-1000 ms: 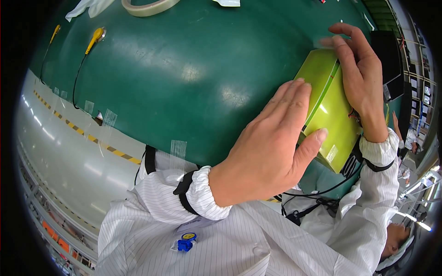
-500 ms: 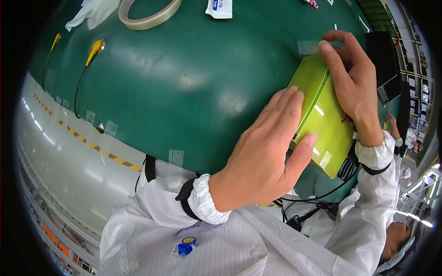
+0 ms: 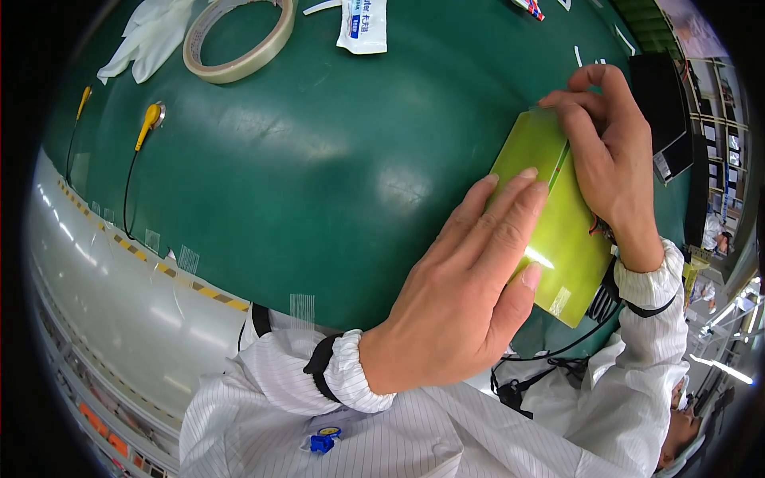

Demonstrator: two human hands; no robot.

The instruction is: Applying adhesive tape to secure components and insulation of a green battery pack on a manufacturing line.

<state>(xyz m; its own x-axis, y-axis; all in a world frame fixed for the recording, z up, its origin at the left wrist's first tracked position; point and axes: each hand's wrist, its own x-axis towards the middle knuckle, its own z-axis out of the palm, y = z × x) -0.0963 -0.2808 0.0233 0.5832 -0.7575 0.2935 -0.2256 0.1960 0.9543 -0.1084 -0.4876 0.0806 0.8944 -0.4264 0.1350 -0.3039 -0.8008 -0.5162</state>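
A yellow-green battery pack, a flat box with a lengthwise seam and small wires at its right side, lies on the green mat at the right. My left hand rests over its left half, fingers stretched flat across the seam and thumb near the front. At the pack's far end is my right hand, its fingers bent and pressed down at the edge. A strip of clear tape shows under those fingertips, mostly hidden. Another short tape piece sticks to the near end of the pack.
On the green mat lie a tape roll, white gloves and a white packet. Yellow-capped grounding leads are at the left. A black box stands beyond my right hand. A co-worker is at the lower right.
The clear tape strip, which stuck out flat past the far end, now lies down against that edge under my right fingers. My left fingers have slid further over the seam. The view has shifted slightly.
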